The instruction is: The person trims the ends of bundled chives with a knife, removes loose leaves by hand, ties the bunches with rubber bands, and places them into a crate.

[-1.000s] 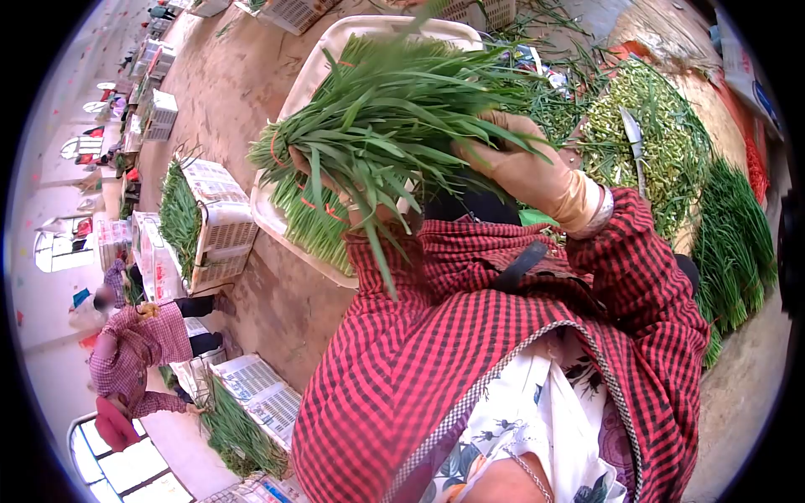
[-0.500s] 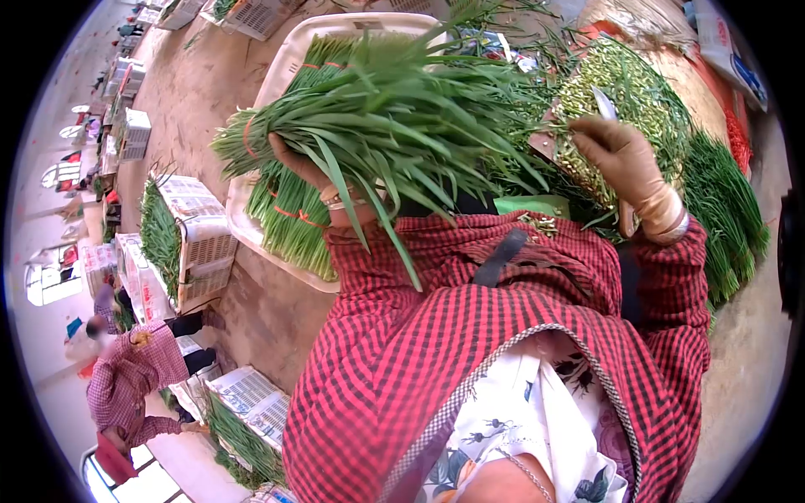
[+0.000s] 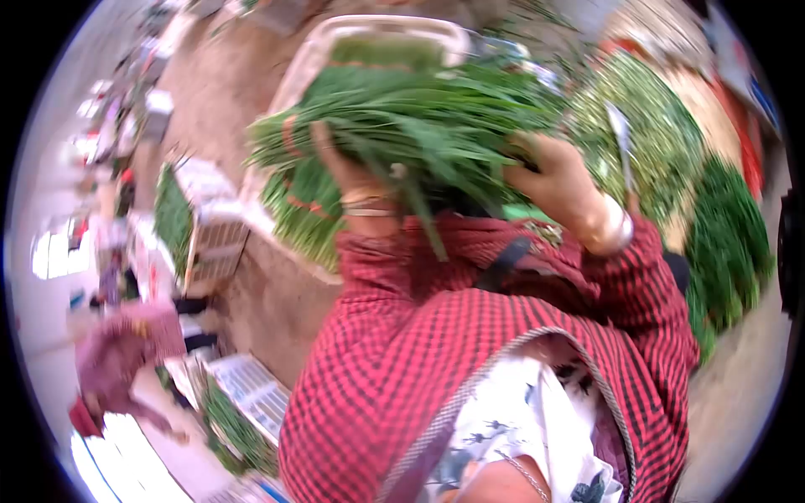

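Observation:
A thick bunch of garlic chives (image 3: pixel 419 117), tied with a red band near its pale stem ends, lies sideways across my left hand (image 3: pixel 344 172). That hand is closed round it from below, close to the band. My gloved right hand (image 3: pixel 553 180) is at the leafy end, its fingers bent closed on the leaves; motion blurs them. A knife (image 3: pixel 622 138) rests on a heap of chopped trimmings (image 3: pixel 658 126) just beyond my right hand. Behind the held bunch, more banded chive bunches (image 3: pixel 310 222) lie in a white plastic crate (image 3: pixel 293 63).
A pile of loose chives (image 3: pixel 729 243) lies at the right. Crates of greens (image 3: pixel 214 226) stand on the floor to the left. Another person (image 3: pixel 126 344) in a checked top is bent over at lower left. Red sacking (image 3: pixel 742 126) edges the heap.
My right hand has moved left and slightly down, from beside the knife to the leaf ends. The held bunch has shifted slightly right. The view has turned a little and blurred.

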Action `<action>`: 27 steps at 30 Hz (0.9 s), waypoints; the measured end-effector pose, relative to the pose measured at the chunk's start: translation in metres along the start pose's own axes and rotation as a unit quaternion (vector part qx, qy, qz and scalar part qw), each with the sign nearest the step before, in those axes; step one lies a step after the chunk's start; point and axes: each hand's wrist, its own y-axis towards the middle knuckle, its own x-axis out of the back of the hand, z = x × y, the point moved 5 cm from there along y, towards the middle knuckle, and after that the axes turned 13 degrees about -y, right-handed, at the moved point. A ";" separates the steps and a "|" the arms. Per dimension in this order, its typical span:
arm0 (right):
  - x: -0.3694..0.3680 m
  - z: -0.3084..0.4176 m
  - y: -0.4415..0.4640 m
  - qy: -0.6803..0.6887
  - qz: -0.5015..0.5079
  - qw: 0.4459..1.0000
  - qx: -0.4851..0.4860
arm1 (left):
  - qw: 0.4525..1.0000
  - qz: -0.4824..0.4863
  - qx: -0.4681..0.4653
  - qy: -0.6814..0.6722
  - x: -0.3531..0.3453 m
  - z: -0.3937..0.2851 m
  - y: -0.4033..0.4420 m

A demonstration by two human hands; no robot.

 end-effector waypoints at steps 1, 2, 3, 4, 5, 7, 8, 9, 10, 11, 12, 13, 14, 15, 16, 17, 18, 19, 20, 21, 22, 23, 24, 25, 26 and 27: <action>-0.007 -0.006 -0.004 0.052 0.024 0.997 -0.047 | 0.999 -0.029 -0.040 0.018 0.004 -0.003 -0.002; -0.009 -0.013 -0.008 -0.011 -0.005 1.000 -0.001 | 0.998 -0.007 -0.050 -0.031 0.011 0.000 -0.001; -0.015 -0.024 -0.013 0.014 -0.001 1.000 0.007 | 0.991 0.004 0.008 -0.131 0.005 0.003 -0.013; -0.017 -0.030 -0.014 0.050 0.067 0.995 -0.058 | 0.991 -0.011 -0.031 -0.130 0.010 0.007 -0.015; -0.011 -0.030 -0.019 -0.001 0.022 1.000 -0.010 | 0.988 -0.036 0.012 -0.152 0.015 0.013 -0.026; -0.025 -0.079 -0.031 0.001 0.003 1.000 0.002 | 0.984 -0.040 0.053 -0.167 0.024 0.023 -0.049; -0.028 -0.100 -0.034 0.000 0.003 1.000 0.028 | 0.979 -0.039 0.067 -0.186 0.025 0.028 -0.062; -0.030 -0.110 -0.036 -0.001 0.002 0.999 0.049 | 0.975 -0.039 0.085 -0.204 0.026 0.035 -0.074; -0.033 -0.110 -0.039 0.000 0.004 0.998 0.056 | 0.975 -0.058 0.076 -0.201 0.037 0.044 -0.081; -0.033 -0.117 -0.041 0.110 -0.012 0.994 -0.012 | 0.975 -0.078 0.068 -0.199 0.050 0.052 -0.087; -0.036 -0.126 -0.045 0.219 -0.027 0.972 -0.083 | 0.962 -0.085 0.102 -0.241 0.056 0.057 -0.093; -0.037 -0.138 -0.049 0.219 -0.024 0.972 -0.081 | 0.961 -0.086 0.099 -0.242 0.053 0.050 -0.095; -0.042 -0.163 -0.052 0.229 0.018 0.966 -0.115 | 0.968 -0.079 0.118 -0.205 0.050 0.044 -0.097; -0.038 -0.155 -0.051 0.192 0.054 0.971 -0.130 | 0.974 -0.071 0.137 -0.168 0.048 0.039 -0.099; -0.033 -0.148 -0.050 0.153 0.092 0.974 -0.142 | 0.964 -0.060 0.176 -0.190 0.055 0.039 -0.097; -0.034 -0.142 -0.050 0.153 0.091 0.974 -0.141 | 0.964 -0.059 0.175 -0.190 0.065 0.029 -0.095; -0.031 -0.137 -0.049 0.166 0.056 0.978 -0.115 | 0.966 -0.068 0.238 -0.078 0.073 0.018 -0.099; -0.028 -0.135 -0.048 0.178 0.021 0.980 -0.089 | 0.951 -0.075 0.297 0.035 0.082 0.013 -0.099; -0.035 -0.159 -0.051 0.156 0.037 0.981 -0.109 | 0.961 0.028 0.253 0.111 0.098 0.015 -0.087; -0.041 -0.183 -0.054 0.134 0.054 0.981 -0.128 | 0.942 0.001 0.253 0.220 0.092 -0.003 -0.094; -0.039 -0.175 -0.052 0.144 0.026 0.983 -0.111 | 0.921 0.002 0.256 0.293 0.089 -0.020 -0.094; -0.036 -0.158 -0.050 0.344 0.065 0.917 -0.193 | 0.895 0.002 0.259 0.363 0.087 -0.032 -0.090; -0.031 -0.141 -0.050 0.516 0.070 0.803 -0.291 | 0.915 0.007 0.143 0.376 0.076 -0.043 -0.085; -0.033 -0.136 -0.050 0.515 0.070 0.803 -0.291 | 0.869 0.052 -0.013 0.492 0.045 -0.060 -0.084; -0.026 -0.129 -0.045 0.357 0.049 0.917 -0.172 | 0.828 0.067 -0.077 0.551 0.030 -0.068 -0.080; -0.020 -0.119 -0.043 0.178 0.026 0.983 -0.045 | 0.780 0.082 -0.141 0.604 0.021 -0.076 -0.074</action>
